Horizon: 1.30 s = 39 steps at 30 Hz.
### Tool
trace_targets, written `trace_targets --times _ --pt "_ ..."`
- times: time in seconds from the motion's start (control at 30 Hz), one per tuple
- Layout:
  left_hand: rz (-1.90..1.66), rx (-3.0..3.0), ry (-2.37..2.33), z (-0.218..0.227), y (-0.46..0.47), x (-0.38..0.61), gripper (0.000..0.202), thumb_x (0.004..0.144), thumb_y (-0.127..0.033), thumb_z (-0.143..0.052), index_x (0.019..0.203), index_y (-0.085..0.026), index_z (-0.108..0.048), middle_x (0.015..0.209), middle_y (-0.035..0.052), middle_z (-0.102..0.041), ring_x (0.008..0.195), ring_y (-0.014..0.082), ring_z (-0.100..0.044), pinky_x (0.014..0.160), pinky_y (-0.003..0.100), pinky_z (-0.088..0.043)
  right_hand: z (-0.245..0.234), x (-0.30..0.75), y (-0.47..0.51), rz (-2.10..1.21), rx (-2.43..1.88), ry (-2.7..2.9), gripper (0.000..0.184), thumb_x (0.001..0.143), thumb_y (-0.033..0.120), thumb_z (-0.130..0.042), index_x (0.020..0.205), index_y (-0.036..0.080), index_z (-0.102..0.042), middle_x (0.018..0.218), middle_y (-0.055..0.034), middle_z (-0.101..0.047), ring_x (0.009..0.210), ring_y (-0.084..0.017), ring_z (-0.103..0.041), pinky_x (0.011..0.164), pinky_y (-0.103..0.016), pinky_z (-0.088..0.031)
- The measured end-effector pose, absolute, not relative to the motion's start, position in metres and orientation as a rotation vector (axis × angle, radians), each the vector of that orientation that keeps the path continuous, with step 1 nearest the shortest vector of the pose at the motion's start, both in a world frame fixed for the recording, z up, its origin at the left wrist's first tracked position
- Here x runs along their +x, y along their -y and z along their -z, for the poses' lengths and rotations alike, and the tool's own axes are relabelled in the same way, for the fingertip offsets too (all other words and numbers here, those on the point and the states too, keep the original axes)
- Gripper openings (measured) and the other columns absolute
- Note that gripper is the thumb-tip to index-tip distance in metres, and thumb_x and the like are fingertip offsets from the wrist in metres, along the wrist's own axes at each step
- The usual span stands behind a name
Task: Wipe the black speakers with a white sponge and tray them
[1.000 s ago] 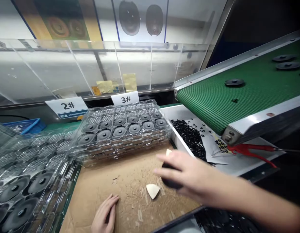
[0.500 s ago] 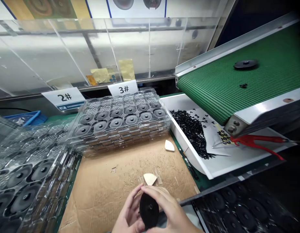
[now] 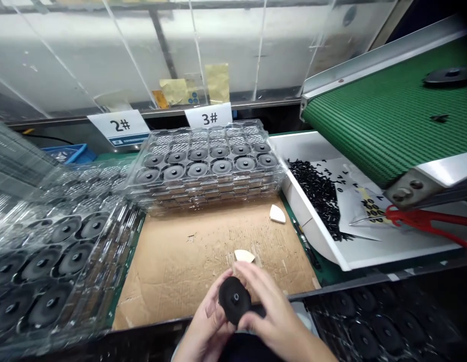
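Observation:
A round black disc (image 3: 229, 301) with a small raised hub at its centre is held between my two hands, its face turned up toward me. My left hand (image 3: 208, 324) curls round the disc's left and lower edge, fingers partly hidden behind it. On the other side, my right hand (image 3: 273, 306) has its thumb at the disc's lower right edge and its fingers over the upper right rim. Just beyond my fingertips lies a cream wedge-shaped pad (image 3: 244, 256) on the cardboard sheet (image 3: 169, 271).
Stacked clear trays (image 3: 211, 186) of black discs stand at the back, more trays (image 3: 86, 256) on the left. To the right are a white bin (image 3: 316, 241) of small black parts, red-handled pliers (image 3: 418, 215), a sloping green conveyor (image 3: 388, 110) and a second wedge (image 3: 278, 214).
The disc has tilted from nearly edge-on to facing me more, and my right hand's fingers have spread along its rim. My view has shifted left and down; the disc on the conveyor appears farther right.

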<state>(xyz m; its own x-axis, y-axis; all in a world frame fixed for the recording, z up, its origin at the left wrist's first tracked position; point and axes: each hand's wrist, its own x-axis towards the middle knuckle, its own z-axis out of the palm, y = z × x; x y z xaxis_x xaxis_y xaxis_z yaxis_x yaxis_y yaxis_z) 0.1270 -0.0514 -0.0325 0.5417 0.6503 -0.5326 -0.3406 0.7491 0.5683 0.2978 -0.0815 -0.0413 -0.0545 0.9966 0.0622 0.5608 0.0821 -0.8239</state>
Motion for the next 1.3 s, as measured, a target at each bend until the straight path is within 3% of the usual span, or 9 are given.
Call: trace_targets --times 0.07,0.17,0.4,0.53,0.63,0.8,0.97,1.03,1.3 --pt "-0.682 0.346 -0.752 0.031 0.051 0.122 0.068 0.062 -0.04 -0.08 0.124 -0.032 -0.053 0.131 0.0098 -0.056 0.12 0.0323 -0.053 0.1 0.044 -0.042 0.059 0.307 0.072 -0.711 -1.716 1.569 0.052 0.091 0.051 -0.043 0.133 0.022 -0.048 0.12 -0.0123 -0.055 0.092 -0.02 -0.063 0.082 -0.034 -0.053" --pt "-0.798 0.264 -0.714 0.03 0.05 0.112 0.062 0.063 -0.03 -0.081 0.119 -0.031 -0.056 0.128 0.0083 -0.058 0.115 0.0323 -0.057 0.098 0.045 -0.043 0.091 0.312 0.057 -0.647 -1.85 1.484 0.043 0.092 0.044 -0.038 0.119 0.016 -0.058 0.104 -0.0137 -0.055 0.066 -0.018 -0.06 0.068 -0.037 -0.054" --pt "-0.928 0.179 -0.639 0.035 0.052 0.095 0.057 0.063 -0.032 -0.08 0.115 -0.027 -0.058 0.126 0.0103 -0.061 0.113 0.0289 -0.059 0.1 0.039 -0.042 0.118 0.281 0.054 -0.649 -1.665 1.688 0.029 0.091 0.026 -0.04 0.112 0.02 -0.06 0.104 -0.0109 -0.062 0.095 -0.023 -0.06 0.084 -0.039 -0.049" --pt "-0.941 0.16 -0.668 0.034 0.051 0.09 0.059 0.06 -0.033 -0.082 0.114 -0.026 -0.059 0.119 0.0105 -0.065 0.109 0.0274 -0.062 0.095 0.036 -0.046 0.088 0.279 0.038 -0.682 -1.614 1.772 0.024 0.089 0.026 -0.047 0.104 0.021 -0.065 0.085 -0.0055 -0.068 0.079 -0.02 -0.062 0.072 -0.036 -0.049" --pt "-0.955 0.184 -0.71 0.03 0.049 0.09 0.062 0.057 -0.033 -0.083 0.114 -0.024 -0.06 0.117 0.0088 -0.065 0.104 0.0243 -0.064 0.091 0.032 -0.049 0.045 0.266 0.034 -0.677 -1.603 1.728 0.024 0.091 0.027 -0.048 0.108 0.021 -0.063 0.093 -0.0043 -0.067 0.071 -0.015 -0.06 0.06 -0.027 -0.047" --pt "-0.941 0.241 -0.757 0.024 0.047 0.085 0.061 0.052 -0.033 -0.086 0.108 -0.023 -0.065 0.107 0.0051 -0.069 0.098 0.0172 -0.065 0.082 0.021 -0.051 -0.016 0.22 0.053 -0.554 -1.245 1.76 0.024 0.09 0.014 -0.046 0.112 0.017 -0.057 0.098 -0.0039 -0.066 0.086 -0.015 -0.059 0.077 -0.03 -0.046" --pt "-0.972 0.291 -0.841 0.015 0.047 0.082 0.051 0.051 -0.032 -0.086 0.099 -0.024 -0.07 0.097 0.0018 -0.072 0.087 0.0142 -0.067 0.07 0.016 -0.052 -0.025 0.205 0.051 -0.673 -1.214 1.89 0.02 0.09 0.012 -0.045 0.101 0.014 -0.061 0.085 -0.0043 -0.066 0.075 -0.015 -0.059 0.069 -0.029 -0.047" --pt "-0.95 0.339 -0.82 0.01 0.046 0.082 0.043 0.054 -0.031 -0.085 0.093 -0.022 -0.072 0.091 0.002 -0.073 0.088 0.014 -0.067 0.074 0.016 -0.052 -0.023 0.203 0.053 -0.503 -1.216 1.793 0.023 0.09 0.011 -0.043 0.107 0.01 -0.059 0.091 -0.0084 -0.066 0.082 -0.018 -0.059 0.075 -0.033 -0.047" --pt "-0.924 0.429 -0.713 0.006 0.049 0.081 0.06 0.048 -0.037 -0.086 0.105 -0.028 -0.069 0.103 0.0015 -0.073 0.098 0.0186 -0.066 0.088 0.024 -0.05 -0.029 0.202 0.062 -0.498 -1.211 1.752 0.021 0.089 0.01 -0.044 0.105 0.011 -0.058 0.088 -0.0075 -0.066 0.076 -0.016 -0.058 0.068 -0.031 -0.047"
